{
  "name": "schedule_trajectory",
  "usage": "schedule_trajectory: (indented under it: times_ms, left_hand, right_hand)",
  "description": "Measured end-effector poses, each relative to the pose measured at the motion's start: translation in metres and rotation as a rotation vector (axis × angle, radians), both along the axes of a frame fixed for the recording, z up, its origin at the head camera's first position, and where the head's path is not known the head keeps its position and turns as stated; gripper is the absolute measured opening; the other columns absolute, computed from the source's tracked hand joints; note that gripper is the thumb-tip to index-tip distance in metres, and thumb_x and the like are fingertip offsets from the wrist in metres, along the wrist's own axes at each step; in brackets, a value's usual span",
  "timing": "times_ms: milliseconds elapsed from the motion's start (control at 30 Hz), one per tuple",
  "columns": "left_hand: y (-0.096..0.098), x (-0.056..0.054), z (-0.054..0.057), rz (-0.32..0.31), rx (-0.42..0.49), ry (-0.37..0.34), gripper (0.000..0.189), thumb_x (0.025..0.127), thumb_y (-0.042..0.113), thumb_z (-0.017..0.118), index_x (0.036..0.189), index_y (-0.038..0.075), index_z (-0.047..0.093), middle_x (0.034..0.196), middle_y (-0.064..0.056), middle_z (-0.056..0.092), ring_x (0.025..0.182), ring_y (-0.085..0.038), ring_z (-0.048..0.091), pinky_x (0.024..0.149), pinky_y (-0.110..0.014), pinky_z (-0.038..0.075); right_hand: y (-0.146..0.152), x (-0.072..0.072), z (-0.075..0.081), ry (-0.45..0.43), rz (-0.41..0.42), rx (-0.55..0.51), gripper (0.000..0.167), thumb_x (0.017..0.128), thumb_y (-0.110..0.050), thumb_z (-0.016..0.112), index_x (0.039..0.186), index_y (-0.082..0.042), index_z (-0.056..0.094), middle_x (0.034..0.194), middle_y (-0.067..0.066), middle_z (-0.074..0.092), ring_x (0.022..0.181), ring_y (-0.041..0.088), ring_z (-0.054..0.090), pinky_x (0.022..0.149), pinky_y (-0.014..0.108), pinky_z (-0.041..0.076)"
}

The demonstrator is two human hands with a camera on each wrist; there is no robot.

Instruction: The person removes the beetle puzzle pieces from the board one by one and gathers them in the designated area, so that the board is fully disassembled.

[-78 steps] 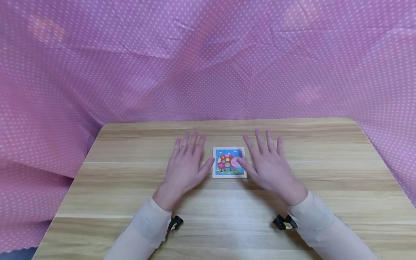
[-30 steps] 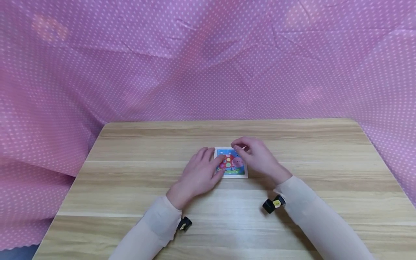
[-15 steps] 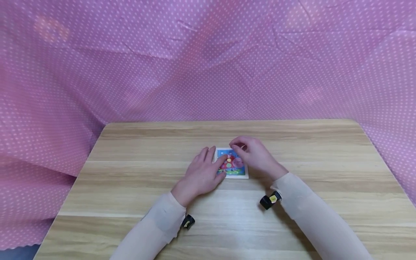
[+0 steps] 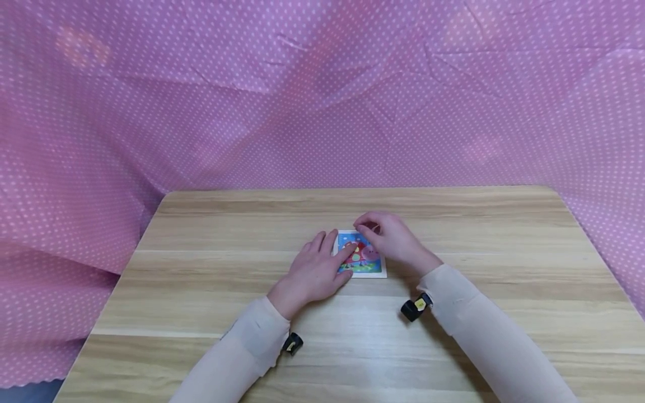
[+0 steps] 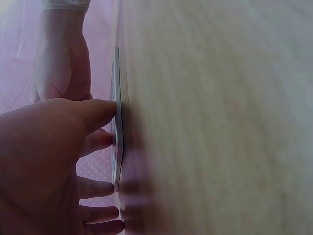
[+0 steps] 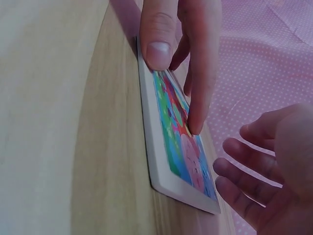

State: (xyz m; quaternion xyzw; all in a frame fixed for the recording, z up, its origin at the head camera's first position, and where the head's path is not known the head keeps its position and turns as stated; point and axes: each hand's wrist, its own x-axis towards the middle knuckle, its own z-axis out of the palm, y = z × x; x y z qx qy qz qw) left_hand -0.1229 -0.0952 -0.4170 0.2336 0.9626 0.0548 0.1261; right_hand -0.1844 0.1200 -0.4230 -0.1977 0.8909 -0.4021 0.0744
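Note:
A square picture board (image 4: 372, 267) with a white border and a spotted ladybird picture lies flat on the table. My left hand (image 4: 313, 275) rests over its left side, thumb and index finger on the picture, other fingers near its left edge. In the right wrist view, the left thumb (image 6: 159, 54) presses on the board's near border. My right hand (image 4: 395, 239) is at the board's far edge, its fingers curled and its thumb tip close to the index tip. Whether anything sits between those tips is hidden.
The wooden table (image 4: 227, 224) extends all round the board. A pink dotted cloth (image 4: 322, 112) hangs behind it and at the sides. Small black devices (image 4: 415, 308) are strapped at both wrists over light sleeves.
Both hands lay spread flat beside the board at first. The left has moved right onto the picture; the right has curled its fingers at the far edge, shifting slightly left since.

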Motion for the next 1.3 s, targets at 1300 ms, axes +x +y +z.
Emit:
schedule_trajectory:
  times_ms: [1300]
  left_hand:
    - [-0.003, -0.001, -0.003, -0.002, 0.01, -0.028, 0.063, 0.111, 0.053, 0.05, 0.169, 0.035, 0.037, 0.179, -0.022, 0.021, 0.165, -0.049, 0.021, 0.134, -0.059, 0.025]
  right_hand:
    - [-0.007, -0.034, -0.013, 0.038, 0.316, 0.16, 0.024, 0.11, -0.015, 0.063, 0.128, -0.018, 0.078, 0.122, 0.001, 0.065, 0.115, 0.019, 0.061, 0.109, 0.044, 0.053]
